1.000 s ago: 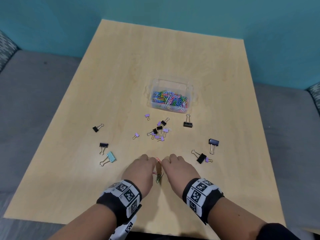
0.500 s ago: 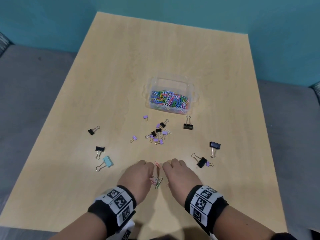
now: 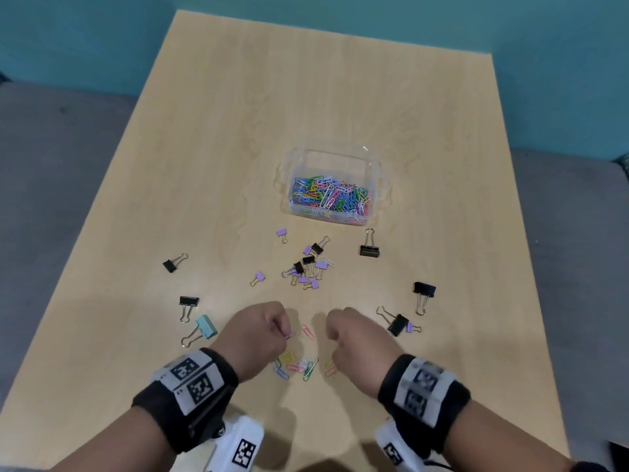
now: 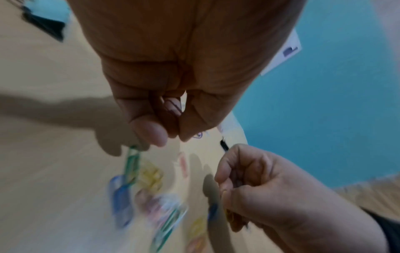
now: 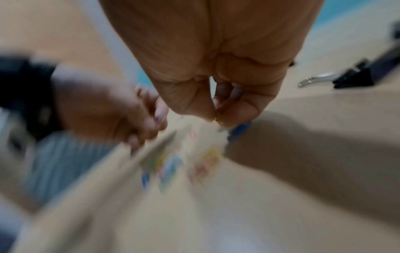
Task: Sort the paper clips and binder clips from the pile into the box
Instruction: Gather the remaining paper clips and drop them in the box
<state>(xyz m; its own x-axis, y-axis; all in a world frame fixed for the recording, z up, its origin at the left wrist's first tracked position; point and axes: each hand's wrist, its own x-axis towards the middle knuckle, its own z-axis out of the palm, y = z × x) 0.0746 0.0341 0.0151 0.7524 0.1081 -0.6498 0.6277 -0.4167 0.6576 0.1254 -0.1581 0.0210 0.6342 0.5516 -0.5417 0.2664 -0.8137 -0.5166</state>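
Lifted and drawn apart since before: left hand (image 3: 259, 330) and right hand (image 3: 357, 342) each pinching paper clips (image 5: 218, 117) above near pile (image 3: 299, 366)

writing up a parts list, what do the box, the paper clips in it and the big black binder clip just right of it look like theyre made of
Box: clear, glossy plastic by the look; the table shows through its walls.
Paper clips: thin bent wire in bright colours, probably coated metal, though the coating cannot be confirmed.
Black binder clip: dark body, likely painted sheet metal, with shiny silver wire handles that look like bare steel.
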